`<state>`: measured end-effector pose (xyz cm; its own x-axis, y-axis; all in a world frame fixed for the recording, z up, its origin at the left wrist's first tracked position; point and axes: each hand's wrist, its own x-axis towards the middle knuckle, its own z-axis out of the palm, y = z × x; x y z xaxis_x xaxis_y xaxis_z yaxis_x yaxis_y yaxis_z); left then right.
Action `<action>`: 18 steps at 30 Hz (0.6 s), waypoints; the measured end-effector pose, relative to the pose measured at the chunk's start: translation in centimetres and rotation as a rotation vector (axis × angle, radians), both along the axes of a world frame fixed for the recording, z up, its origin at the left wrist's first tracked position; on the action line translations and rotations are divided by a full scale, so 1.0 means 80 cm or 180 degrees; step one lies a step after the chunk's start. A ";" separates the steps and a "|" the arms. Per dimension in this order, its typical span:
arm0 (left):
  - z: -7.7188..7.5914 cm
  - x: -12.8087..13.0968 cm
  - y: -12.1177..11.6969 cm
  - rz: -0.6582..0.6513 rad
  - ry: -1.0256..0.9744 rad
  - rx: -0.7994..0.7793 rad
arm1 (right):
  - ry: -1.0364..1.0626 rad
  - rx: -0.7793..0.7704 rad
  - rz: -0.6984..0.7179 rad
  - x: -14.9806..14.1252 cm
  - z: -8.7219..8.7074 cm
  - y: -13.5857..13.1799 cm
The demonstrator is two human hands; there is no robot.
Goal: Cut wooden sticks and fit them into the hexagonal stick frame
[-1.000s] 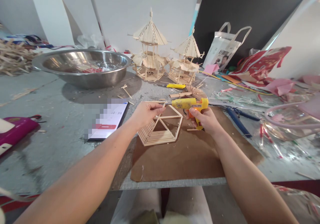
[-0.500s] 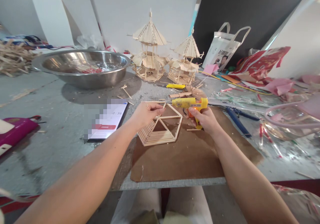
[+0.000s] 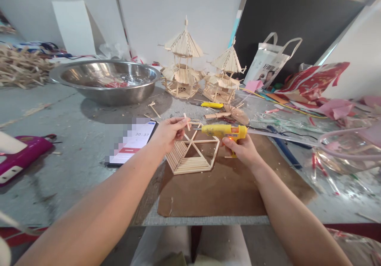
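Observation:
My left hand [image 3: 174,131] pinches a short wooden stick [image 3: 186,120], tilted up above the far left side of a flat hexagonal stick frame [image 3: 195,165]. Two of the frame's triangular sections, left and front, hold rows of parallel sticks; the others show mostly open spaces between the spokes. In my right hand [image 3: 238,147] is a yellow hot glue gun [image 3: 224,131], an orange light glowing near its handle. Its nozzle points left, close to the far edge of the frame and near the held stick. The frame lies on a brown board [image 3: 214,196].
Two stick pagodas [image 3: 183,75] stand behind, beside a steel basin [image 3: 119,93]. A yellow utility knife [image 3: 212,105] lies before them. Left are a phone [image 3: 133,143] and a purple power strip [image 3: 26,155]; right are blue-handled pliers [image 3: 284,149] and a clear container [image 3: 345,147].
My left hand has lifted slightly and moved left, with the stick now upright in its fingers. The glue gun's nozzle has come lower and nearer the frame. The whole view has shifted a little.

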<state>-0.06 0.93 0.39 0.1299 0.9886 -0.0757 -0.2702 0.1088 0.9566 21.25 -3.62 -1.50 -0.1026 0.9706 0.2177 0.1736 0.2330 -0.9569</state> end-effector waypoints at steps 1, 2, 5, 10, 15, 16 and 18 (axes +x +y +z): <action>0.001 0.000 0.000 0.0005 -0.0070 -0.0071 | -0.0047 0.0047 0.0004 -0.001 -0.001 0.000; 0.001 0.001 -0.001 0.0012 -0.0126 -0.0142 | -0.0089 0.0103 0.0016 -0.002 -0.002 -0.001; 0.004 0.003 -0.003 0.0060 -0.0224 -0.0320 | -0.0262 0.0247 0.0072 -0.005 -0.001 -0.002; 0.004 0.005 -0.005 0.0075 -0.0265 -0.0358 | -0.0450 0.0411 0.0022 -0.007 0.002 -0.003; 0.005 0.006 -0.006 0.0085 -0.0275 -0.0361 | -0.0509 0.0494 -0.0014 -0.007 0.002 -0.003; 0.005 0.007 -0.007 0.0091 -0.0282 -0.0363 | -0.0521 0.0504 -0.0015 -0.007 0.002 -0.003; 0.006 0.007 -0.007 0.0101 -0.0290 -0.0359 | -0.0531 0.0520 -0.0015 -0.007 0.002 -0.003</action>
<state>0.51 0.38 0.88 0.1102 0.9782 -0.1759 -0.3602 0.2043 0.9102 20.72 -3.83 -1.33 -0.1458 0.9245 0.3522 0.3277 0.3811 -0.8645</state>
